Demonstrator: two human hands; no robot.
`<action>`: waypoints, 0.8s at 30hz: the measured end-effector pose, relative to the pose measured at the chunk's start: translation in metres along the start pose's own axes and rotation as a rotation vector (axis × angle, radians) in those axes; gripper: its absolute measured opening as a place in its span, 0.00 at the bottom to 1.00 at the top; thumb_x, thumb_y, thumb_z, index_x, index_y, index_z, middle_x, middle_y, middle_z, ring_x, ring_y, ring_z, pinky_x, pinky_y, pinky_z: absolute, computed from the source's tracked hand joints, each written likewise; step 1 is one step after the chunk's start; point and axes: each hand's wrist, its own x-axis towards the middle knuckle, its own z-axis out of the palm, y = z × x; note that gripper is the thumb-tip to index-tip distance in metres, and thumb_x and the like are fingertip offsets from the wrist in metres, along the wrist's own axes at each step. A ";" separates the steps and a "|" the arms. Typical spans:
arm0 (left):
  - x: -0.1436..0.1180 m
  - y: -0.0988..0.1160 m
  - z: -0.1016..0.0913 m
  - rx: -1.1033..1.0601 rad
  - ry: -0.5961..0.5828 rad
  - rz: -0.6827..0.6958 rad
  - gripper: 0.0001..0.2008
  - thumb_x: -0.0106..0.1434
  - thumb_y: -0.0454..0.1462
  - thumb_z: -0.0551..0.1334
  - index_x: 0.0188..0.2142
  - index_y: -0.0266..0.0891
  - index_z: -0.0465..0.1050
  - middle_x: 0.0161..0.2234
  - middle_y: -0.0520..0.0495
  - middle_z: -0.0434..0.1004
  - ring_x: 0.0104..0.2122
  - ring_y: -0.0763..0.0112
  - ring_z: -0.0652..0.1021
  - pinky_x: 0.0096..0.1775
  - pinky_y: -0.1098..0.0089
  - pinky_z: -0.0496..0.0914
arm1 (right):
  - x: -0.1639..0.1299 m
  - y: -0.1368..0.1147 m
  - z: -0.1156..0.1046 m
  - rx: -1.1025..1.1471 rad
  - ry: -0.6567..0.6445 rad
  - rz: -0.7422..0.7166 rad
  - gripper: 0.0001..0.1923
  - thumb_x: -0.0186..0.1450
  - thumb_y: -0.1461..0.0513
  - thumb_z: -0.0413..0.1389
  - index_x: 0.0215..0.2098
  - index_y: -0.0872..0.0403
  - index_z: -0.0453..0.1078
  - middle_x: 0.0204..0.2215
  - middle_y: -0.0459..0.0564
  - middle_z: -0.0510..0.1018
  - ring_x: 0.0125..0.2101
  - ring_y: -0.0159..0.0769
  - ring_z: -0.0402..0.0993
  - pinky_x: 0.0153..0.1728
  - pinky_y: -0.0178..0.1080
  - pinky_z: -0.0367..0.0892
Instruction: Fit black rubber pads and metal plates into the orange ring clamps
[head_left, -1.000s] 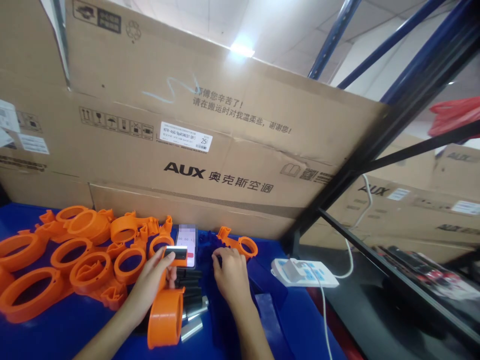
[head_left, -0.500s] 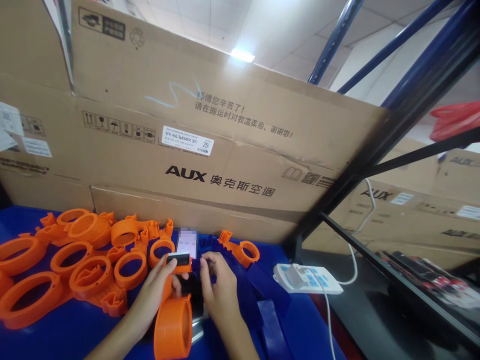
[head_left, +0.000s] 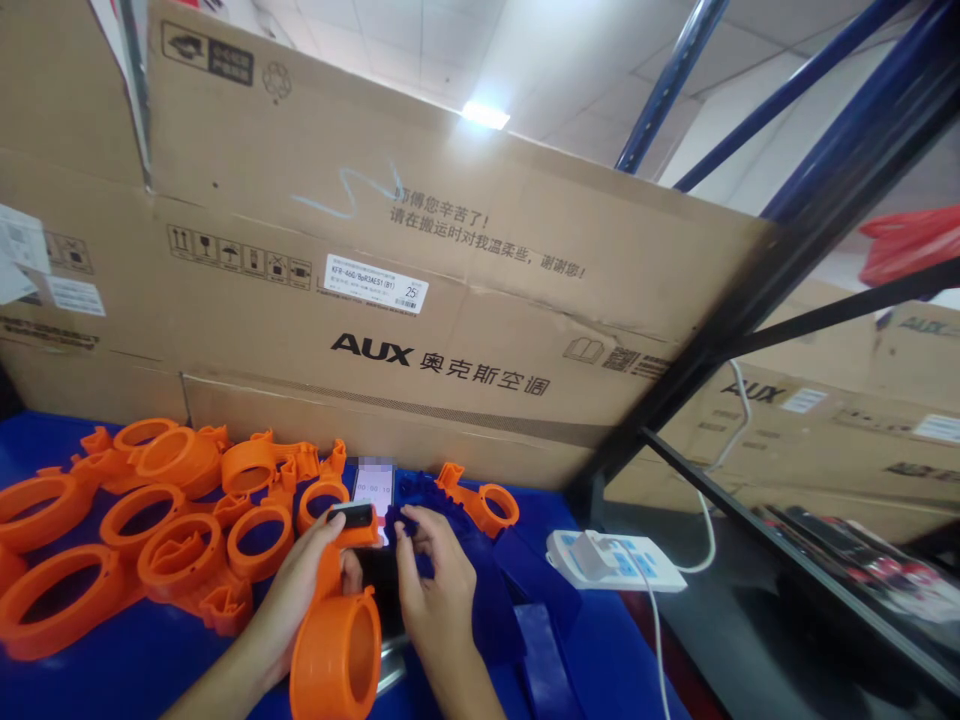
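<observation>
Resting on the blue table (head_left: 112, 670) just in front of the propped phone (head_left: 374, 487), an orange ring clamp (head_left: 336, 655) is gripped by the left hand (head_left: 300, 590). Its wide ring faces the camera at the near end, while its narrow arm runs up toward the phone. At the top of that arm a small black block (head_left: 353, 516) is seated, and it is pinched there between the left thumb and fingertips. The right hand (head_left: 435, 590) is held just beside the clamp, on its right; its fingers are curled narrowly, with the fingertips drawn together close to the black block. Whether anything is held between them cannot be told. Dark parts and a silvery cylinder (head_left: 390, 672) are seen below the hands, partly hidden.

To the left of the phone, a heap of loose orange ring clamps (head_left: 150, 520) is spread over the table. To the right of the phone another orange clamp (head_left: 484, 500) lies apart from the heap, among dark blue plastic parts (head_left: 525, 610). Farther right a white power strip (head_left: 615, 560) is placed, with a plug and white cable attached. Behind the phone a large cardboard box (head_left: 450, 300) printed AUX is stood upright, and a dark metal rack frame (head_left: 750, 300) is leaned across on the right.
</observation>
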 end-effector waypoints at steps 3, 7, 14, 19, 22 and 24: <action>-0.002 0.001 0.000 -0.003 0.010 -0.006 0.28 0.63 0.56 0.64 0.18 0.36 0.74 0.15 0.45 0.74 0.17 0.69 0.72 0.23 0.72 0.66 | 0.002 0.002 0.000 0.007 -0.008 -0.014 0.11 0.72 0.66 0.55 0.51 0.52 0.75 0.43 0.54 0.80 0.38 0.38 0.80 0.36 0.37 0.78; -0.001 0.004 -0.002 -0.058 0.040 0.034 0.26 0.63 0.54 0.65 0.20 0.36 0.76 0.16 0.45 0.76 0.18 0.69 0.73 0.25 0.71 0.66 | 0.003 -0.002 -0.001 0.094 -0.101 0.000 0.16 0.71 0.67 0.56 0.56 0.50 0.74 0.45 0.54 0.80 0.40 0.39 0.81 0.39 0.39 0.80; 0.002 0.006 -0.006 -0.063 0.032 0.039 0.26 0.61 0.55 0.66 0.19 0.36 0.74 0.16 0.45 0.76 0.18 0.67 0.74 0.25 0.69 0.67 | 0.001 -0.009 0.005 0.354 -0.228 0.080 0.13 0.71 0.64 0.57 0.54 0.50 0.75 0.51 0.58 0.76 0.45 0.41 0.80 0.41 0.40 0.81; 0.003 0.002 -0.007 -0.061 0.046 0.034 0.25 0.62 0.55 0.66 0.21 0.37 0.74 0.16 0.45 0.76 0.18 0.67 0.74 0.25 0.69 0.67 | 0.003 -0.006 0.002 0.295 -0.286 0.054 0.20 0.71 0.65 0.57 0.61 0.49 0.71 0.52 0.57 0.75 0.43 0.40 0.79 0.41 0.39 0.80; 0.004 -0.001 -0.009 -0.015 0.048 0.047 0.24 0.62 0.55 0.66 0.22 0.38 0.74 0.16 0.46 0.76 0.18 0.67 0.73 0.25 0.69 0.67 | 0.008 -0.002 -0.008 0.174 -0.413 -0.025 0.26 0.71 0.66 0.56 0.67 0.47 0.65 0.51 0.56 0.75 0.40 0.38 0.77 0.42 0.41 0.79; 0.005 -0.003 -0.010 0.011 0.040 0.056 0.22 0.63 0.54 0.66 0.24 0.38 0.74 0.16 0.47 0.76 0.19 0.68 0.73 0.26 0.70 0.68 | 0.011 0.001 -0.015 0.076 -0.485 -0.063 0.29 0.71 0.66 0.56 0.69 0.47 0.62 0.47 0.55 0.76 0.37 0.38 0.76 0.41 0.41 0.77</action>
